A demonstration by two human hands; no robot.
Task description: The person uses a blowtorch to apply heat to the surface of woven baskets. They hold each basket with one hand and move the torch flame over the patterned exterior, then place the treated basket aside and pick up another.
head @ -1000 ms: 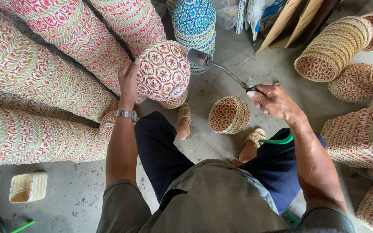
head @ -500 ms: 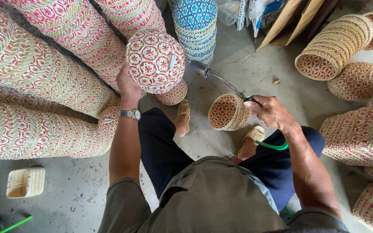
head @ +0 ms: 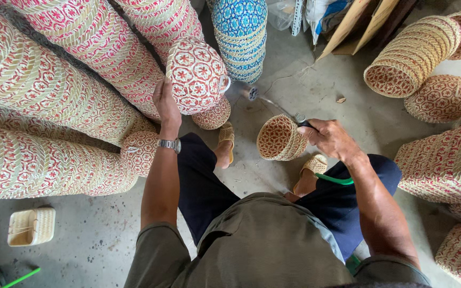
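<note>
Basket, red-and-white woven, round base facing the camera: now held up against the long nested stack of matching baskets lying on its side. Left hand grips it at the left rim, fingers wrapped round the edge, wristwatch visible.

Changes across the last second:
- Basket has gone up and left, off the spot over the person's knee, now hard by the open end of the stack. Whether it touches the stack, can't tell.
- Right hand has dropped and pulled in. It stays closed round the grip of a spray gun with a green hose trailing under the wrist. Nozzle, earlier close to the basket's face, now points away and sits low near the floor.
- Small tan basket on the floor between the sandalled feet hasn't shifted; right hand now just beside it.

Read: spraying of this piece looks finished, and the piece is being put with the done stack. Gun parked by the tan basket suggests that one is next, judgement only.

Blue stack beyond, untouched.
</note>
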